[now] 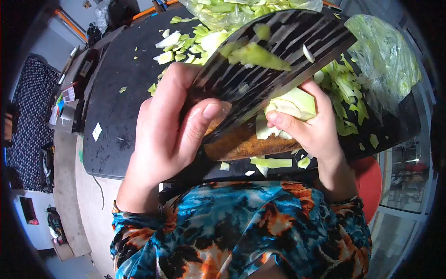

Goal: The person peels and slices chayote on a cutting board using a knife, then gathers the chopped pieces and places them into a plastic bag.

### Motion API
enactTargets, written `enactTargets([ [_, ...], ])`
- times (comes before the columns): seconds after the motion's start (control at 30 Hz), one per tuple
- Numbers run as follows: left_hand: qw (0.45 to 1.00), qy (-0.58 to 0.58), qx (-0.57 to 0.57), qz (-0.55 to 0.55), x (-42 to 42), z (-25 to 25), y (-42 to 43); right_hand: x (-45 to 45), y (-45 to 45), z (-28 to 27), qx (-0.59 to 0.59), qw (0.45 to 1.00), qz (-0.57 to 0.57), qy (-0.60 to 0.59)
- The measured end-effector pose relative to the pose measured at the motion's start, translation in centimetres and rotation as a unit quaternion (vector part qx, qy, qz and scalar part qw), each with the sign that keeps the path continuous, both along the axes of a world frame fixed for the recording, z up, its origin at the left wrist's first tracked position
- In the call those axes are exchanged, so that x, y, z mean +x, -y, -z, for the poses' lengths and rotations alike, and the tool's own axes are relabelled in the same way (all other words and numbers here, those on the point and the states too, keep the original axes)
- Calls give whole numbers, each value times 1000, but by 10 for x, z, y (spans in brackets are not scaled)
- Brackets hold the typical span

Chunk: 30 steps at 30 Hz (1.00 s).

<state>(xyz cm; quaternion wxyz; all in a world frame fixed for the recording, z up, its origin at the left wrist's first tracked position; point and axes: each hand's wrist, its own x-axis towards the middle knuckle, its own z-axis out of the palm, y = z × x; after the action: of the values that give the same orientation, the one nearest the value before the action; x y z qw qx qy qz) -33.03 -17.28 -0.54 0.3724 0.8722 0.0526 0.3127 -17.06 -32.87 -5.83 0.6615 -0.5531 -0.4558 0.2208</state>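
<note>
My left hand point(169, 118) is closed round the handle end of a large, dark cleaver point(302, 35). Its broad blade slants up to the right, with wet green scraps stuck to its face. Low on the right, my right hand point(316, 121) grips a pale green peeled vegetable chunk point(297, 103), thumb across its near side. The cleaver's lower edge is close to the chunk; I cannot tell whether they touch. Beneath both is a brown wooden cutting board point(241, 145), partly hidden by the blade and hands. A strip of peel point(272, 162) lies just in front of the board.
Green peelings point(341, 88) are heaped right of the board on the black table point(111, 102). More pale pieces point(209, 42) lie behind the blade, beside a plastic bag of greens point(251, 9). Another filled plastic bag point(385, 60) stands at the right. A red stool point(369, 183) shows below.
</note>
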Motion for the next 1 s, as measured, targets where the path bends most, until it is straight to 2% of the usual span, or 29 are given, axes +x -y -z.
enactTargets([
  [0.13,996,-51,58,38,2,-8,-6,6,3,1,-36,998,-21,36],
  [0.23,995,-66,40,61,5,-14,-10,8,4,1,-50,998,-41,11],
  [0.33,994,-69,-10,84,12,-14,-16,12,5,-8,-93,988,-91,-85],
  [0.4,991,-84,-70,80,14,-15,-17,9,2,-12,-66,983,-99,-140],
  [0.47,995,-44,-76,51,18,-12,-13,9,-2,-14,-45,974,-106,-192],
  [0.57,983,4,-179,-34,20,-2,0,6,-10,-8,-19,980,-77,-182],
  [0.67,982,14,-186,3,20,6,-6,4,-11,-9,-34,983,-50,-172],
  [0.77,992,32,-120,-31,24,17,-13,1,-13,-6,-39,983,-41,-177],
  [0.9,976,-48,-210,24,21,4,-6,-5,-14,-6,-23,976,-23,-217],
  [1.0,975,-107,-183,68,25,11,1,-11,-19,0,-10,991,-21,-130],
])
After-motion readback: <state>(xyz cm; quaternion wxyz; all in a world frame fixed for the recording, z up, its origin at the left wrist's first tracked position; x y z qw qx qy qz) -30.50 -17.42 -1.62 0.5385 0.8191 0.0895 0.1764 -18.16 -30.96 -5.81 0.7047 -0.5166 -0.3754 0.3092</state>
